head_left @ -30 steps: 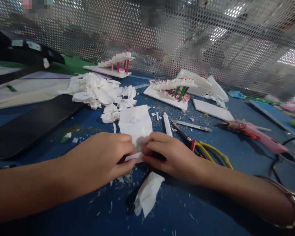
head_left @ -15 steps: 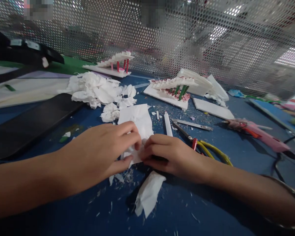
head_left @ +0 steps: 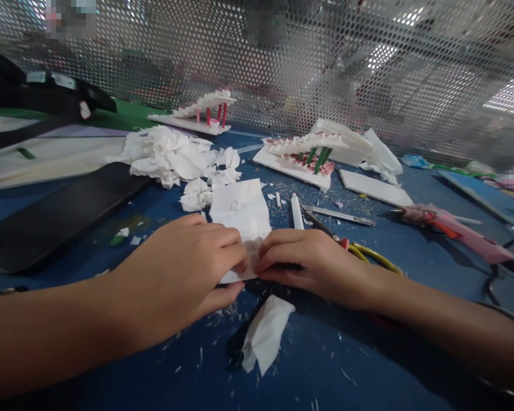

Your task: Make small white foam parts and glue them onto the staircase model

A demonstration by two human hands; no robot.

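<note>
Pinching with both hands, head view: left hand (head_left: 184, 268) and right hand (head_left: 308, 262) meet fingertip to fingertip on the near edge of a white sheet (head_left: 242, 208). Fingers are curled, thumbs on the near side, each hand clamped on the paper. Sheet lies in the middle of the table (head_left: 346, 377), far end free and flat, near end crumpled between the hands.

White scrap (head_left: 268, 334) sits just near of the hands, toward the near edge, untouched. Crumpled white pile (head_left: 167, 157) is beyond the left hand, and a black slab (head_left: 55, 214) sits by the left edge.

White stick (head_left: 297, 211) is just right of the sheet, with a blade (head_left: 338, 215) beside it. Scissors (head_left: 368, 257) with yellow handles are right behind the right hand; contact cannot be told. Pink glue gun (head_left: 449, 225) is well to the right.

Two foam models stand along the far edge under the mesh (head_left: 325, 57): green-leg model (head_left: 302, 157) centre, red-leg model (head_left: 201, 114) further left. Paper crumbs are scattered over the blue top.
</note>
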